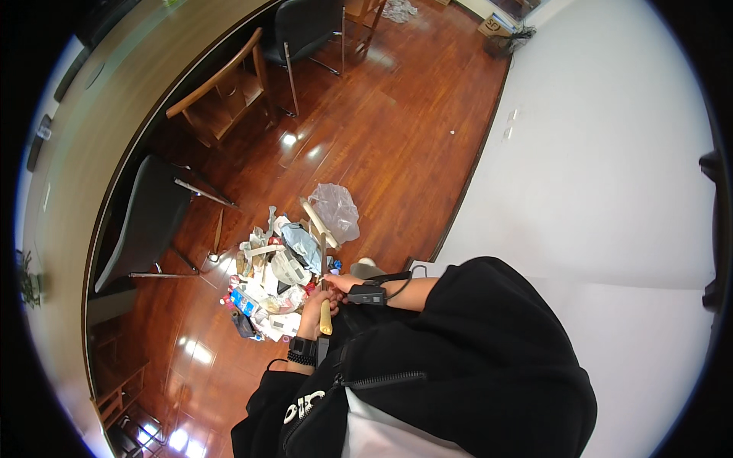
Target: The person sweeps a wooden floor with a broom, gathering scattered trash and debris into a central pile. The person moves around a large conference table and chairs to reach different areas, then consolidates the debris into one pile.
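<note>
A long thin stick [323, 256] with a yellow end [326, 319] runs from near my body out over a heap of litter [279, 275] on the floor. My left hand [309, 311] is closed around it near the yellow end. Just beyond, my right hand [340, 283] is closed on the stick too, its fingers partly hidden. What the far end of the stick touches is not clear. Crumpled paper, wrappers, a blue-and-white packet [244, 302] and a grey-blue plastic piece [301, 243] make up the heap. A clear plastic bag [336, 210] lies at its far edge beside a pale tube [317, 223].
A black chair [149, 221] stands left of the heap, with a wooden chair [221, 103] and another black chair [305, 30] farther off along a long table [84, 153]. A white wall [588, 153] rises on the right. At the far right corner is a cardboard box [495, 24].
</note>
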### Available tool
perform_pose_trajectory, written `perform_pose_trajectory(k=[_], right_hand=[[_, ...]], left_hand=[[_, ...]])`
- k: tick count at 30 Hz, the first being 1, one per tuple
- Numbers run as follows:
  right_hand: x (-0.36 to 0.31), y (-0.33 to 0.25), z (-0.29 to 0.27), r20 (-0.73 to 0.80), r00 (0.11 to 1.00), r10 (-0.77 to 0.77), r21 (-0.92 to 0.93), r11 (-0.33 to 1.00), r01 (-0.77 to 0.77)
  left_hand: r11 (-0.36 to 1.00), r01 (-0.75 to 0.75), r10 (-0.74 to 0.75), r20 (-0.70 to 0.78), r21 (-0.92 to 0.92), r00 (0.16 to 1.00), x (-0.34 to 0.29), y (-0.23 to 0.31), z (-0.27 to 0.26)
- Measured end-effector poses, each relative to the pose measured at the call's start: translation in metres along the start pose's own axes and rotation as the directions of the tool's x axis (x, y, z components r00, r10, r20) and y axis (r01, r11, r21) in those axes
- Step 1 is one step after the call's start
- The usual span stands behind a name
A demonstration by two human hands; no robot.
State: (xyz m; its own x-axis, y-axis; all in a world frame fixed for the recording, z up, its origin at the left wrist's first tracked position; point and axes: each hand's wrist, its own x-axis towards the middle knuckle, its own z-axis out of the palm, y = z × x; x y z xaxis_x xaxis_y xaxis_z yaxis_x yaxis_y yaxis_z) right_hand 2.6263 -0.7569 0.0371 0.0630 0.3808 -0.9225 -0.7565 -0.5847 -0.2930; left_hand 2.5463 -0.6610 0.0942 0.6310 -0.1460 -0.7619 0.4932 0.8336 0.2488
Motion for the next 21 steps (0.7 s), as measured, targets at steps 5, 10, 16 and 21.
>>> perform_pose_trajectory(k=[5, 10, 16, 21], right_hand=[[0.007, -0.007, 0.018, 0.147, 0.987, 0.062, 0.297, 0.949, -0.103], [0.000, -0.028, -0.037, 0.333, 0.935, 0.118, 0.191, 0.963, -0.189], [-0.027, -0.080, -0.121, 0.377, 0.923, 0.074, 0.197, 0.968, -0.158], [-0.053, -0.116, -0.206, 0.410, 0.908, 0.087, 0.099, 0.985, -0.139]], left_hand=[[0.995, 0.088, -0.094, -0.150, -0.046, 0.984, -0.013, 0.014, 0.020], [0.990, -0.080, 0.067, -0.114, -0.114, 0.991, 0.020, 0.006, 0.073], [0.985, -0.139, 0.083, -0.418, -0.105, 0.904, 0.074, 0.008, 0.172], [0.965, -0.229, 0.176, -0.338, -0.125, 0.925, 0.124, -0.001, 0.237]])
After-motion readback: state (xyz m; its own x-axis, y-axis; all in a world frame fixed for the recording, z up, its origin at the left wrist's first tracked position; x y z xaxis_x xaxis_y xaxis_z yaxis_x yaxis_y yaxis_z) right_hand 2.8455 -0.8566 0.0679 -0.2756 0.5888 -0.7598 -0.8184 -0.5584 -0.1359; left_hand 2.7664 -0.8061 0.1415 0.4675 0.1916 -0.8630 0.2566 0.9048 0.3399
